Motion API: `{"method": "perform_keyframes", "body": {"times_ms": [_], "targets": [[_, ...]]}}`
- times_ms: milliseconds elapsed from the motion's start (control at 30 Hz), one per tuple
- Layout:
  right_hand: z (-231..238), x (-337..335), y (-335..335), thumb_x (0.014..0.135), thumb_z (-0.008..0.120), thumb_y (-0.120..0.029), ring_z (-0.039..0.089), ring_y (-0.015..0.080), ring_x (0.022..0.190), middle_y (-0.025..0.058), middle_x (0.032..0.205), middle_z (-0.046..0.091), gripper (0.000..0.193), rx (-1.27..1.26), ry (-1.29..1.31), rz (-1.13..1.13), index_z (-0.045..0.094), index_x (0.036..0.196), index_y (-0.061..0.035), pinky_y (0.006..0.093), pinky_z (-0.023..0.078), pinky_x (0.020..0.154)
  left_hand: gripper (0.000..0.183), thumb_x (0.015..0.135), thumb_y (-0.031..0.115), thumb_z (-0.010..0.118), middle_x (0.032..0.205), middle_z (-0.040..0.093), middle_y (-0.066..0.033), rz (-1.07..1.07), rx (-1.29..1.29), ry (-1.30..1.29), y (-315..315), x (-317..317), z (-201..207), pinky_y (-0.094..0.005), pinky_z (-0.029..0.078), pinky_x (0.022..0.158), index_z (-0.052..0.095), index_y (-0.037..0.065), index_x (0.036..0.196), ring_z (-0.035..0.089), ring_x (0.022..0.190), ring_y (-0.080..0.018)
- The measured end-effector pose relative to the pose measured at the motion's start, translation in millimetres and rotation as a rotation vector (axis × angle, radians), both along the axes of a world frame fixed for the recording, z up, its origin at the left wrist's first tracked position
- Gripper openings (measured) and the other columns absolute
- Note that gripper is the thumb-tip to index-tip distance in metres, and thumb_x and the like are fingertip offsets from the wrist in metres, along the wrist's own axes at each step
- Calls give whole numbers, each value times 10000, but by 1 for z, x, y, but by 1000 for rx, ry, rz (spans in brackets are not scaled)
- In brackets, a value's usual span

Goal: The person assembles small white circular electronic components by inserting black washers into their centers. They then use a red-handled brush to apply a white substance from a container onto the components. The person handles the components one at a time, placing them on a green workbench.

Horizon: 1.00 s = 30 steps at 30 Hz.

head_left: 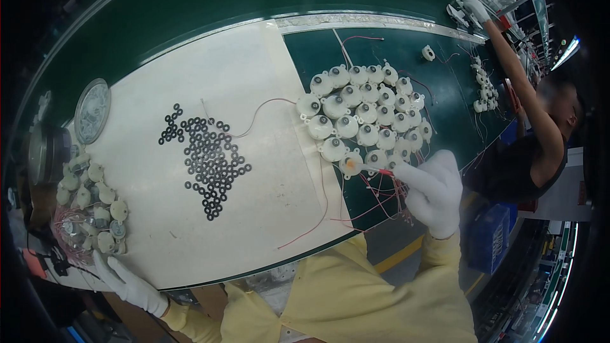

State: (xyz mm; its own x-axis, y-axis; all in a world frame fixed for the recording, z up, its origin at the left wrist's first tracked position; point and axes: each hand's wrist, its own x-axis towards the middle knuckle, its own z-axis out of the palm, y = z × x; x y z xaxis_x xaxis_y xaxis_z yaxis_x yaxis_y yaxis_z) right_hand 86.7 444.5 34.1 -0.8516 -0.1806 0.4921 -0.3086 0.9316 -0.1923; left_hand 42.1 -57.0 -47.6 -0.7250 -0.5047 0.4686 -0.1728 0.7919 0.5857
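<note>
My right hand (435, 192), in a white glove, is closed around a slim red-and-white stick tool (385, 171). The tool's tip meets a round cream motor (351, 163) at the near edge of a packed group, where an orange patch shows; what kind of tip it has, I cannot make out. The other cream motors (346, 126) stand with dark hubs upward and thin red wires trailing. Also gloved in white, my left hand (132, 286) rests empty at the table's near left edge, fingers stretched out. Close to it lies a heap of wired cream motors (105, 213).
Many small black rings (213, 159) are spread over the white mat (279, 209). A round clear-and-white dish (93, 112) stands at the left. On the right, a co-worker's gloved hand (475, 7) reaches over white parts, beyond another row of motors (485, 89). A blue crate (488, 238) sits below.
</note>
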Motion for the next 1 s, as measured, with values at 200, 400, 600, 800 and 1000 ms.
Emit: {"method": "perform_keyframes", "body": {"times_ms": [200,400,600,800,1000], "targets": [[-9,-7,0,561,630,-2,466,204,653,-18,676,492,502,21,-41,5,739,1027,-153,351,373,696,389,1055,169,476,1397,537,-181,-12,-51,-9,-6,2,-2,-394,373,1110,515,-57,1369,492,1302,-290],[-13,-3,3,571,628,3,481,202,662,-25,676,504,502,16,-52,-15,741,1033,-157,353,375,700,388,1054,170,479,1391,544,-183,-12,-44,8,-6,2,-4,-393,381,1103,517,-59,1365,499,1293,-290],[-6,1,6,583,619,12,491,203,673,-26,686,521,479,31,-46,-47,737,1019,-146,355,375,697,389,1053,172,481,1386,548,-181,-14,-56,5,-6,2,-3,-390,387,1096,521,-63,1361,505,1286,-291],[-2,-2,4,577,625,11,484,208,673,-22,691,517,478,35,-4,-24,733,1018,-140,356,375,691,385,1051,171,483,1380,551,-182,-11,-34,13,-3,1,-2,-391,390,1091,528,-63,1354,508,1281,-293],[-5,-4,3,572,628,7,483,207,675,-20,689,517,485,46,-38,-2,732,1022,-143,358,378,690,386,1050,172,484,1377,552,-183,-23,-53,11,-7,2,-3,-394,390,1091,530,-61,1354,507,1280,-296]]}}
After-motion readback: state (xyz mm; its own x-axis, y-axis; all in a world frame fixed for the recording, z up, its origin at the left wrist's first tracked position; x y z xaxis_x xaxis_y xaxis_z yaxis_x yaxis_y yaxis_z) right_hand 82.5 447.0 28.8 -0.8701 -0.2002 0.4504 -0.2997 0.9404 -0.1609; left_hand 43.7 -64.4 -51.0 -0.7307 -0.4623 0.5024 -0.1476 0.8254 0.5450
